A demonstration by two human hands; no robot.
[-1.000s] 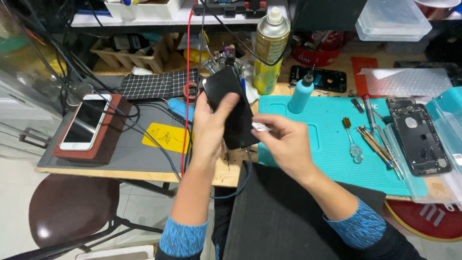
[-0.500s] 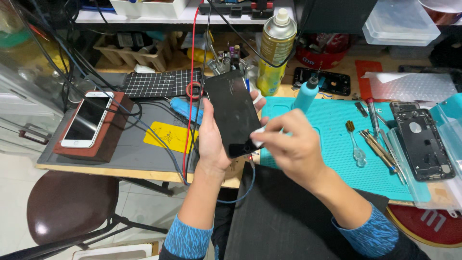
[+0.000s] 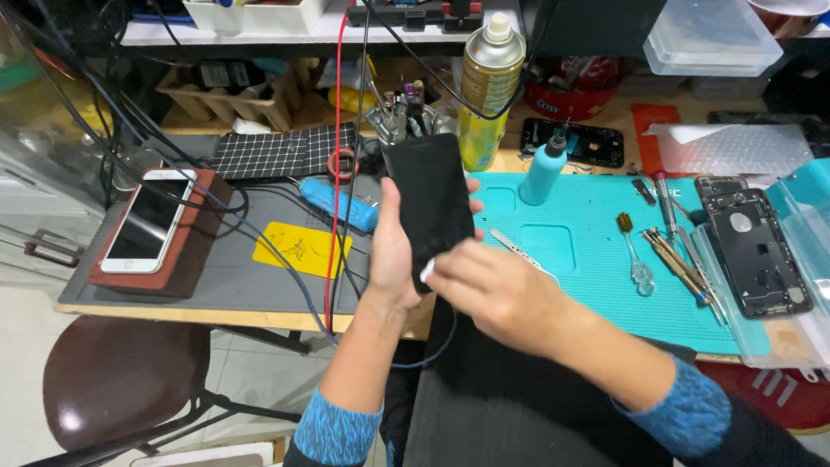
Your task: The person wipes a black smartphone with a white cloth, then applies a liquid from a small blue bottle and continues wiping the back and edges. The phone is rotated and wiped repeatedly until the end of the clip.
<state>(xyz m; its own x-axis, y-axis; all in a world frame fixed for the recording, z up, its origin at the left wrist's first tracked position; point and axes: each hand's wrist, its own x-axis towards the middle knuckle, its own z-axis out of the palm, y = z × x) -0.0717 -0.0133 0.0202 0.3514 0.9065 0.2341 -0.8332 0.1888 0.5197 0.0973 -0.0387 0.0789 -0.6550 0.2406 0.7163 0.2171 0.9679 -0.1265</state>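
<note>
Left hand (image 3: 393, 259) has the black phone screen panel (image 3: 430, 206) gripped from behind, fingers wrapped round its edges, so it's held up over the front edge of the bench with its long axis nearly upright, top tipped slightly away. Right hand (image 3: 493, 290) sits at the panel's lower right corner, fingers pinched on a small white wipe (image 3: 425, 272) that's touching the glass. So the panel runs up and left from that hand, above the teal work mat (image 3: 596, 259).
</note>
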